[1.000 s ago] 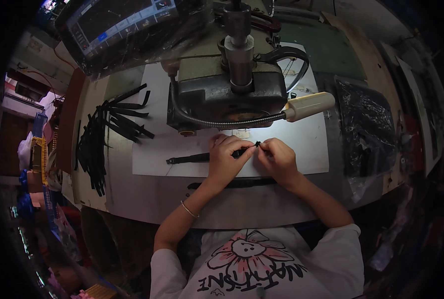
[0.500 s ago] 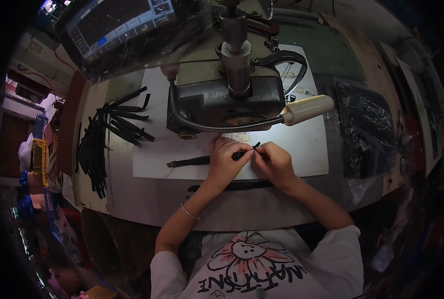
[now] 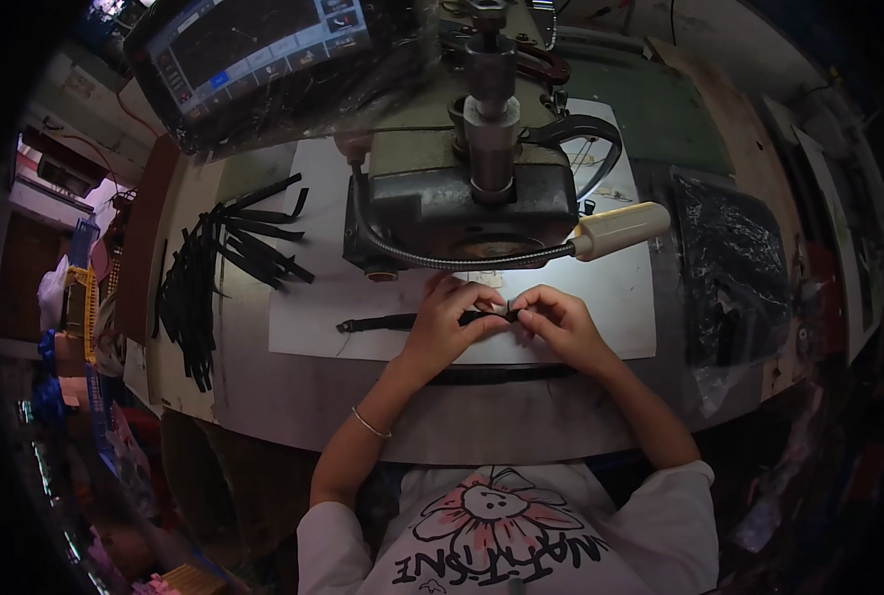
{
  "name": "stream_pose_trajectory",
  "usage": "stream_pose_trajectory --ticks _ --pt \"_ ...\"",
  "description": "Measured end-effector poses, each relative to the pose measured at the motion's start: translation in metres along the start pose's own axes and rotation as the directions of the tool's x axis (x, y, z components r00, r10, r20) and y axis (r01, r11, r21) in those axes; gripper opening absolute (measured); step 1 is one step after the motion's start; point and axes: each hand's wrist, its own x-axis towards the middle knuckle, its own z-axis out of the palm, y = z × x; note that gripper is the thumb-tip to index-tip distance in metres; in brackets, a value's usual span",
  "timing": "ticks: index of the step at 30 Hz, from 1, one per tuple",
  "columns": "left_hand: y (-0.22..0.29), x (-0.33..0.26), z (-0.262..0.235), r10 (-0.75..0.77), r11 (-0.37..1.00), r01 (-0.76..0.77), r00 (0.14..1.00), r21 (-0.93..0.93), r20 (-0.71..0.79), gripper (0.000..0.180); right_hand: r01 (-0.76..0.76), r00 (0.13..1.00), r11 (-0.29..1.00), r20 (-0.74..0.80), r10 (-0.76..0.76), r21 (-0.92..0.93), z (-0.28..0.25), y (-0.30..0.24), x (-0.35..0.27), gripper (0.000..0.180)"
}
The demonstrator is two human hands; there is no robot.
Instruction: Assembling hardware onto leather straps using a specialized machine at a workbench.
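My left hand (image 3: 450,319) and my right hand (image 3: 559,322) meet fingertip to fingertip below the sewing machine head (image 3: 462,213). Between them they pinch one end of a black fabric strap (image 3: 380,322). The strap's other end runs out to the left from under my left hand over the white sheet (image 3: 313,297), with a thin thread at its tip. My fingers hide most of the pinched end. A second black strip (image 3: 496,375) lies near the sheet's front edge, below my wrists.
Several black strips (image 3: 189,297) are heaped on the left. At the right lies a black plastic bag (image 3: 729,268). A lamp with a cream handle (image 3: 625,228) lights the work from the machine's right. A plastic-wrapped screen (image 3: 253,59) stands at the back left.
The fingers of both hands have shifted on the strap's end, the right-hand fingers lifting and spreading a little. The machine and table sit slightly differently in the view.
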Motion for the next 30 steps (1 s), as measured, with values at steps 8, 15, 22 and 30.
stream_pose_trajectory --ticks 8,15,22,30 --pt "-0.005 -0.001 -0.007 0.031 0.997 -0.04 0.988 0.058 0.152 0.02 -0.015 0.999 0.999 0.045 0.014 0.029 0.001 0.001 0.0 0.012" --pt "-0.008 0.0 -0.009 0.163 0.972 -0.183 0.977 0.149 0.14 0.019 0.159 0.986 0.929 0.012 -0.164 -0.334 0.003 0.001 0.004 0.013" --pt "-0.039 -0.005 -0.005 0.308 0.778 -0.298 0.948 0.554 0.079 0.028 -0.224 0.973 0.972 -0.066 0.219 -0.068 -0.012 -0.015 0.049 0.016" --pt "-0.052 0.004 -0.008 0.345 0.718 -0.358 0.928 0.597 0.141 0.036 -0.175 0.982 0.879 -0.148 0.121 -0.443 -0.015 -0.012 0.083 0.015"
